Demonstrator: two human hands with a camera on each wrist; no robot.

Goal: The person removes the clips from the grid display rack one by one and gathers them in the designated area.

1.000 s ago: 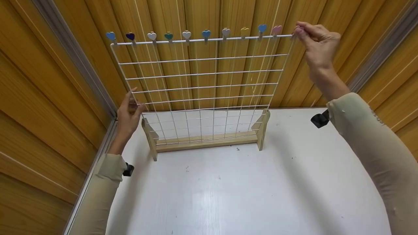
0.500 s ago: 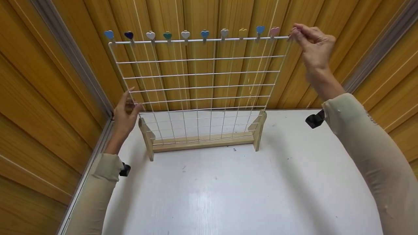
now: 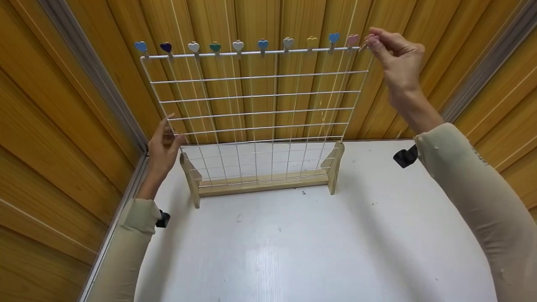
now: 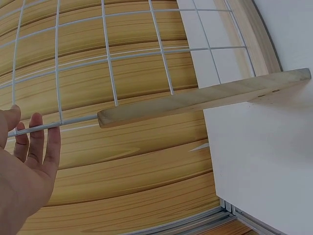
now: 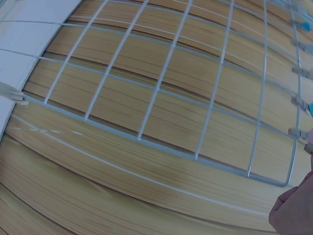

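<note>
The wire grid panel (image 3: 256,113) stands upright in a wooden base (image 3: 262,184) on the white table (image 3: 314,247), between the two hands and directly in front of the wood-panelled wall (image 3: 293,21).

The left hand (image 3: 162,144) is at the lower left edge of the panel, just above the left foot of the base (image 3: 189,176). Its fingers are straight and slightly spread. In the left wrist view the fingertips (image 4: 36,128) lie against the outer edge wire of the panel (image 4: 107,63); no finger curls round the wire. The left foot (image 4: 205,98) projects just beyond the fingertips.

The right hand (image 3: 396,63) is at the upper right corner of the panel. Its thumb and forefinger are brought together in a pinch at the end of the top wire, just beside the pink heart clip (image 3: 353,40). Whether the pinch closes on the wire itself or on a small clip cannot be determined. In the right wrist view only the knuckles (image 5: 296,208) show, just beside the corner of the panel (image 5: 161,93).

A row of heart clips (image 3: 238,45) sits along the top wire, running from the right hand toward the side of the left hand. The colours include blue, dark blue, white, green, grey, yellow and pink.

Both forearms wear pale sleeves (image 3: 470,180). A black strap (image 3: 405,156) shows at the right wrist.
</note>
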